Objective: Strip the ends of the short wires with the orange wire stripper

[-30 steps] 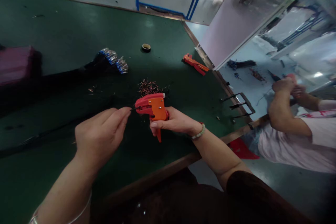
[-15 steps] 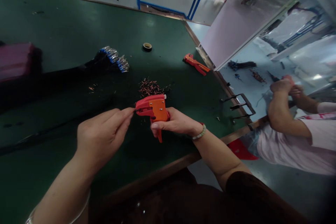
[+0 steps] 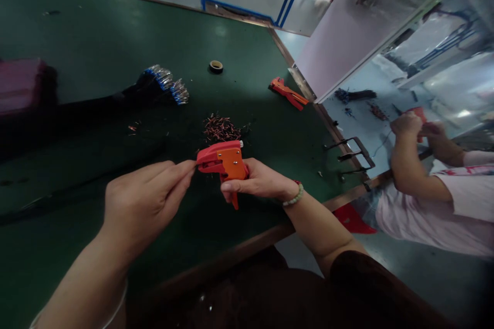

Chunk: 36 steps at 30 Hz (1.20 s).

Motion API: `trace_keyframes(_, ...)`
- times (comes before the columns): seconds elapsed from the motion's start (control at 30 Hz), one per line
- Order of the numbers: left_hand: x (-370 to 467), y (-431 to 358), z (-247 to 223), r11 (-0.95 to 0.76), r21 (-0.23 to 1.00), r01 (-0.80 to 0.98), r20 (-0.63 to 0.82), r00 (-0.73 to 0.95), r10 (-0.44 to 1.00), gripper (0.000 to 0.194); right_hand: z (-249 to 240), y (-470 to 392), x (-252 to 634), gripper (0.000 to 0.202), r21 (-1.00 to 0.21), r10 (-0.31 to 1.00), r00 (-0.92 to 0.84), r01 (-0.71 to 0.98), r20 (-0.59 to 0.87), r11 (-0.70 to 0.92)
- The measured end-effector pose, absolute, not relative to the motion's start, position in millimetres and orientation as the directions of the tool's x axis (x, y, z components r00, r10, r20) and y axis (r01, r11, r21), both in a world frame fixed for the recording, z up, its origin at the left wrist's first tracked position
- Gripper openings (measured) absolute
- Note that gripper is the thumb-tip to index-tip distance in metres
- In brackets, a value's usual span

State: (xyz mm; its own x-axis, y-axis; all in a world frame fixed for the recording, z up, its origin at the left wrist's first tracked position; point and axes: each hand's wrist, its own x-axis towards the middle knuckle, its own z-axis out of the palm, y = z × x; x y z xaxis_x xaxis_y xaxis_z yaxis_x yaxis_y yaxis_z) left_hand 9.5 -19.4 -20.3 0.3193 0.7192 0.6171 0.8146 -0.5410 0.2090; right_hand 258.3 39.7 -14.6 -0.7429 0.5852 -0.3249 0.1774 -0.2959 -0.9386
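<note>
My right hand (image 3: 258, 180) is wrapped round the handles of a red and orange wire stripper (image 3: 229, 162), its jaws pointing left. At the mouth of those jaws, my left hand (image 3: 150, 200) pinches a thin dark wire, of which little shows beyond the fingertips. Just behind the tool lies a pile of copper-coloured wire scraps (image 3: 219, 127). To the left, a thick bundle of black cables (image 3: 111, 100) ends in blue and silver tips (image 3: 165, 79). More dark wires (image 3: 46, 200) lie on the green tabletop (image 3: 127, 31) left of my left hand.
A roll of black tape (image 3: 216, 66) and a second wire stripper (image 3: 288, 93) lie farther back. At the right edge stands a black metal frame (image 3: 351, 157). A co-worker (image 3: 420, 185) sits beyond it, hands on a red tool. A dark red block (image 3: 19, 85) is at far left.
My left hand and the stripper have shifted very slightly left. The grip of both hands looks the same. The co-worker's hands and red tool have moved a little.
</note>
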Motion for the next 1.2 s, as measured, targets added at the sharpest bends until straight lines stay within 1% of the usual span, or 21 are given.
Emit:
trace_keyframes(0.17,8.4,-18.9,-19.7,-0.558,0.220,0.800,0.623,0.325,0.712,0.017,-15.8,39.8,258.9,0.042,-0.940,0.579,-0.748,0.188,-0.324,-0.283)
trace_keyframes(0.33,8.3,-17.2,-18.2,-0.561,0.290,0.775,0.618,0.297,0.728,0.017,-16.6,39.5,258.5,0.043,-0.935,0.581,-0.745,0.171,-0.329,-0.310)
trace_keyframes(0.47,8.4,-16.9,-17.3,-0.566,0.310,0.764,0.614,0.294,0.732,0.020,-15.8,39.7,258.8,0.045,-0.934,0.577,-0.745,0.177,-0.334,-0.311)
trace_keyframes(0.67,5.3,-18.5,-13.0,-0.538,0.374,0.755,0.525,0.306,0.794,0.021,-17.9,38.1,258.6,0.043,-0.942,0.581,-0.752,0.168,-0.312,-0.289)
trace_keyframes(0.83,0.0,-18.2,-12.0,-0.561,0.443,0.699,0.511,0.317,0.799,0.022,-19.9,36.3,257.1,0.046,-0.932,0.583,-0.735,0.198,-0.346,-0.303)
trace_keyframes(0.93,-0.3,-17.6,-9.6,-0.553,0.472,0.686,0.485,0.322,0.813,0.024,-20.5,35.9,257.9,0.045,-0.936,0.583,-0.739,0.195,-0.337,-0.294)
trace_keyframes(1.1,2.0,-16.9,-4.7,-0.504,0.565,0.654,0.425,0.293,0.856,0.024,-25.1,34.0,258.7,0.042,-0.942,0.604,-0.728,0.188,-0.325,-0.279)
trace_keyframes(1.2,2.2,-16.5,-5.3,-0.484,0.604,0.634,0.416,0.267,0.869,0.023,-27.1,31.7,256.3,0.042,-0.945,0.626,-0.713,0.181,-0.317,-0.272)
